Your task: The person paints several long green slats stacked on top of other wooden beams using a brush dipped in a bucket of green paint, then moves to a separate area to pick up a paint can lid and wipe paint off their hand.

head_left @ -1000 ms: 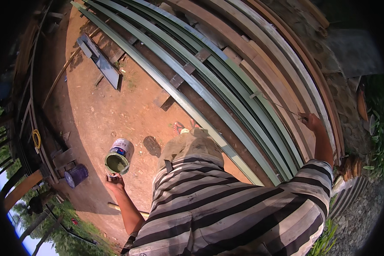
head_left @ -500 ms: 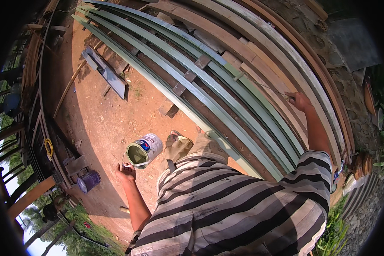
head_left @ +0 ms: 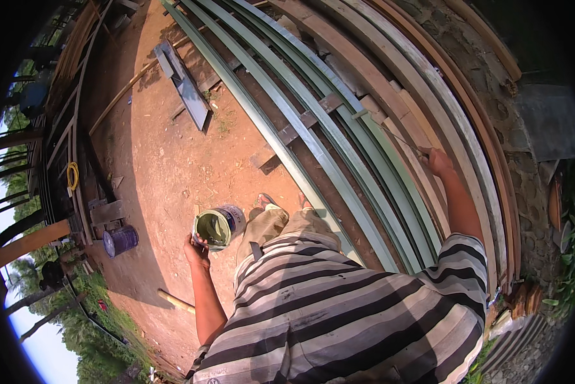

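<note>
By its rim, my left hand (head_left: 198, 251) grips a paint bucket (head_left: 235, 219), fingers curled over the edge. Its mouth faces up toward me, and grey-green paint coats the inside. Out to the right, my right hand (head_left: 436, 162) is closed round the handle end of a long-handled paint roller (head_left: 396, 136). The small roller head rests on or just above one of the pale green painted beams (head_left: 338, 137); I cannot tell which. Several such beams lie side by side, some with a wet-looking shine.
Bare wooden beams (head_left: 454, 102) lie beyond the green ones, beside a stone wall (head_left: 502, 121). Crosspieces (head_left: 310, 118) support the beams. At left are a purple bucket (head_left: 120, 242), a grey metal channel (head_left: 184, 86) and a bamboo pole (head_left: 175, 301) on reddish ground.
The bucket has turned so its mouth shows more, and my left hand has shifted slightly right with it. My right hand has moved a little left and down with the roller.
</note>
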The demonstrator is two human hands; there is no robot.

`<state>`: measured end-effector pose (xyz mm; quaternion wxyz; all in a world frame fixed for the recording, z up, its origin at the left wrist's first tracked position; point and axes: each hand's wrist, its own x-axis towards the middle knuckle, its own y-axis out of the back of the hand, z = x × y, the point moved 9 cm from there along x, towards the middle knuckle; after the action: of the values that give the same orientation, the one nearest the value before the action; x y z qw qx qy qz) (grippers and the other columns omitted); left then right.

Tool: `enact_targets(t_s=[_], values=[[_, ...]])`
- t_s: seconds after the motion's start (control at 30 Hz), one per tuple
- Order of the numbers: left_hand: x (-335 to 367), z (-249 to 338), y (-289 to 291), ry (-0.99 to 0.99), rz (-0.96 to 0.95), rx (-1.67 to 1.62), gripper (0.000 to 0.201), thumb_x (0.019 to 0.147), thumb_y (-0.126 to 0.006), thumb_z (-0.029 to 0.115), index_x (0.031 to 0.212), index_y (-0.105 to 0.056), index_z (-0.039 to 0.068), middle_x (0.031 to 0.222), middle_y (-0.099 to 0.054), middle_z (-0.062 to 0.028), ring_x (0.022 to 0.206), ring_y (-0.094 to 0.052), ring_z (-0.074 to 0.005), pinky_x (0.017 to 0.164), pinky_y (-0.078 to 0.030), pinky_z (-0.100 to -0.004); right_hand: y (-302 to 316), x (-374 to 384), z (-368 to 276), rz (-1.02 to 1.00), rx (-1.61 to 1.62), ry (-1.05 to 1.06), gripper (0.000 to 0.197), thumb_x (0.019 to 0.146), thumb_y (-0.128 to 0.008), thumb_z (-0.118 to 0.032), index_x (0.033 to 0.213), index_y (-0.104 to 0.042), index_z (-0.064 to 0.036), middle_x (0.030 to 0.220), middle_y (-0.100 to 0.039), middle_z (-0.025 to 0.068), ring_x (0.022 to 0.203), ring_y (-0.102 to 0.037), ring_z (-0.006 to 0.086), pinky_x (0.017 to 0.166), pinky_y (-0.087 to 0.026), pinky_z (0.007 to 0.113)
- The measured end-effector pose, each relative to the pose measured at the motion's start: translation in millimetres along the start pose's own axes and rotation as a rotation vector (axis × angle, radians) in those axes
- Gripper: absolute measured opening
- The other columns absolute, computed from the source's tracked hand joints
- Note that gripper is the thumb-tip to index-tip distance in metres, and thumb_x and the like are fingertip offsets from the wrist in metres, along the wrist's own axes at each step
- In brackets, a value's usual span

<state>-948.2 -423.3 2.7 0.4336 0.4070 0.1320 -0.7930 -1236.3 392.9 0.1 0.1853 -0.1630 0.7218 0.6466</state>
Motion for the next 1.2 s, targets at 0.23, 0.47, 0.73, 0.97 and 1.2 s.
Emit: enact_targets(t_s=[0.23,0.47,0.73,0.97,1.2], values=[[-13,1,15,-0.054,-0.006,-0.084,0.027,0.092,-0.048,0.038,0.080,-0.058,0.017,0.062,-0.050,0.0050,0.059,-0.048,-0.0101,0.058,-0.036,-0.0238,12,14,-53,-0.040,-0.019,-0.063,0.043,0.090,-0.057,-0.032,0.132,-0.054,-0.0294,0.124,-0.061,0.0095,0.114,-0.057,0.0309,0.095,-0.047,0.043],[-32,-15,33,-0.056,0.012,-0.160,0.026,0.091,-0.048,0.037,0.081,-0.058,0.016,0.064,-0.050,0.0055,0.060,-0.047,-0.0108,0.060,-0.035,-0.0250,5,3,-31,-0.051,-0.006,-0.026,0.044,0.089,-0.059,-0.031,0.132,-0.055,-0.0236,0.118,-0.063,0.0162,0.111,-0.058,0.0351,0.094,-0.047,0.044],[-46,-22,26,-0.051,0.013,-0.070,0.025,0.092,-0.049,0.035,0.082,-0.060,0.015,0.064,-0.054,0.0036,0.061,-0.053,-0.0104,0.058,-0.039,-0.0233,-8,85,-114,0.046,0.047,-0.070,0.044,0.089,-0.058,-0.031,0.132,-0.055,-0.0219,0.125,-0.059,0.0166,0.117,-0.055,0.0335,0.098,-0.045,0.044],[-50,-17,23,-0.107,0.029,-0.034,0.026,0.089,-0.051,0.034,0.083,-0.064,0.013,0.066,-0.059,0.0026,0.062,-0.055,-0.0119,0.071,-0.041,-0.0269,91,-19,-232,0.071,0.104,0.355,0.047,0.088,-0.063,-0.022,0.133,-0.055,-0.0267,0.114,-0.065,0.0160,0.104,-0.062,0.0358,0.085,-0.049,0.043],[-31,-45,37,-0.130,0.059,-0.139,0.017,0.089,-0.051,0.014,0.088,-0.061,0.000,0.066,-0.059,-0.0056,0.054,-0.056,-0.0158,0.053,-0.047,-0.0285,158,-161,-354,-0.078,0.074,0.687,0.048,0.084,-0.067,-0.015,0.131,-0.057,-0.0235,0.104,-0.067,0.0173,0.094,-0.063,0.0382,0.080,-0.050,0.041]])
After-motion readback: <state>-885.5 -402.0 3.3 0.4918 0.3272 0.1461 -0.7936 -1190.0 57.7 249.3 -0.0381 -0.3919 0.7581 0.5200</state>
